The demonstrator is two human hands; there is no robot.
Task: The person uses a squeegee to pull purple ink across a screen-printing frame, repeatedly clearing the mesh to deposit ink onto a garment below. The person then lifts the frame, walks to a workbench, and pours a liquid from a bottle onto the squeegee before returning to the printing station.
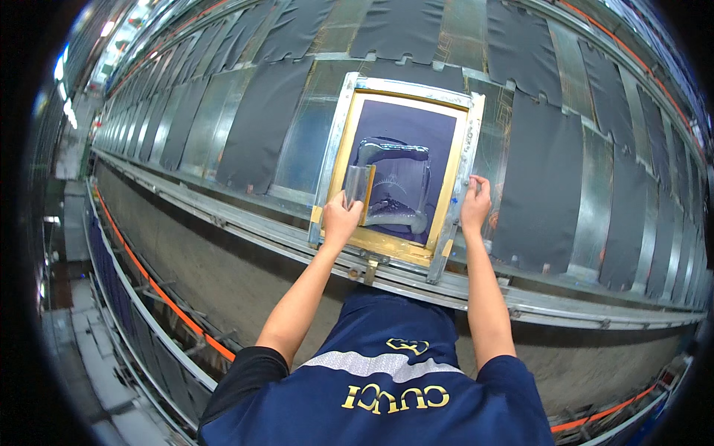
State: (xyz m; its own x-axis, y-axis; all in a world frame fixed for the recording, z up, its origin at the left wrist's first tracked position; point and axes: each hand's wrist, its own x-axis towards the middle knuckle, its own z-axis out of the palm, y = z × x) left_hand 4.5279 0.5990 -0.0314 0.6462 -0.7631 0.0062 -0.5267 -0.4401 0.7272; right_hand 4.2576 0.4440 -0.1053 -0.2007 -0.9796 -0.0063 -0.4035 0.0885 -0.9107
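Note:
A screen-printing frame [471, 140] with metal bars lies over the long table, and its dark purple mesh [405, 121] is bordered in yellow. My left hand [341, 221] is closed around a squeegee [357, 184], a flat grey metal holder with a yellowish edge, standing over the left part of the mesh. Beside it, glossy wet ink [398, 216] forms a rough rectangle around a paler printed-looking area. At the frame's right bar, the fingers of my right hand [476, 206] are bent against the outer edge; part of their hold is hidden.
Dark fabric pieces [537, 178] lie in rows along the table, with shiny metal strips between them. A metal rail [223, 219] runs along the near edge, with a clamp [370, 267] below the frame. An orange pipe [160, 286] runs at lower left.

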